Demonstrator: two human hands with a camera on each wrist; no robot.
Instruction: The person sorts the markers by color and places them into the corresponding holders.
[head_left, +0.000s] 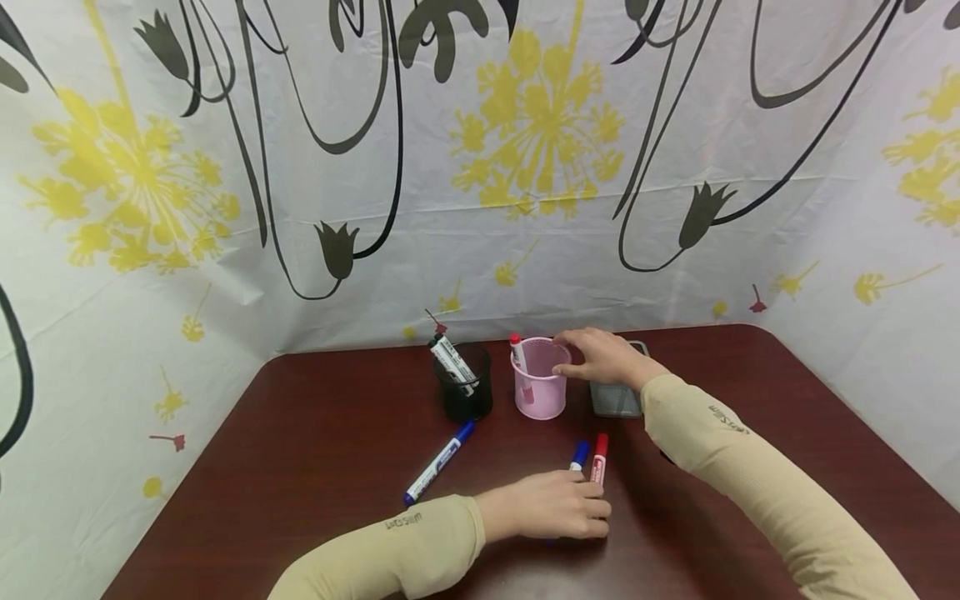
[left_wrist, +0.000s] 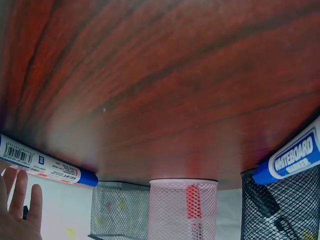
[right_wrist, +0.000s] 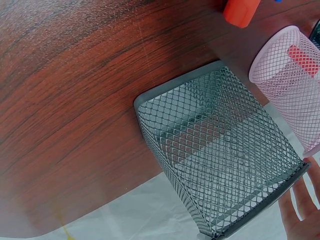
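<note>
My left hand (head_left: 558, 504) is low over a blue-capped whiteboard marker (head_left: 580, 454) and a red marker (head_left: 599, 458), covering their near ends. In the left wrist view, its loosely extended fingers (left_wrist: 19, 195) are beside the blue marker; a thumb contact cannot be made out. My right hand (head_left: 603, 354) is at the right rim of the pink mesh cup (head_left: 542, 402), thumb and fingers spread, with nothing seen between them. Inside that cup leans another red marker (head_left: 517, 354). The right wrist view shows fingers (right_wrist: 302, 197) near the cup's rim.
A black mesh cup (head_left: 467, 404) holding black-capped markers (head_left: 453, 362) stands left of the pink one. Behind the right hand is a grey mesh holder (head_left: 617, 402). Another blue whiteboard marker (head_left: 438, 465) lies on the dark wooden table (head_left: 322, 442). A patterned curtain (head_left: 420, 183) hangs behind.
</note>
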